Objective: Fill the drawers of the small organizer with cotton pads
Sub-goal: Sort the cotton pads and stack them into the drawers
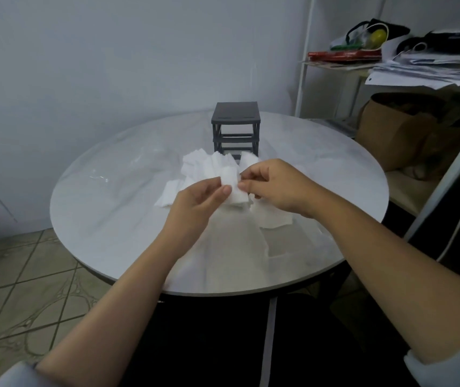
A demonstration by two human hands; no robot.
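Organizer (235, 127): dark, upright on round table (111, 219)
Pile of cotton pads (212, 163): just before organizer
Left hand (198, 202): pinches held pad (233, 188)
Right hand (276, 185): pinches same pad

One head cam, facing fwd & down, close over the round table (97, 219).

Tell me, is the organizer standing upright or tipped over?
Upright: the organizer stands on the table, its flat top facing up and its tiers level.
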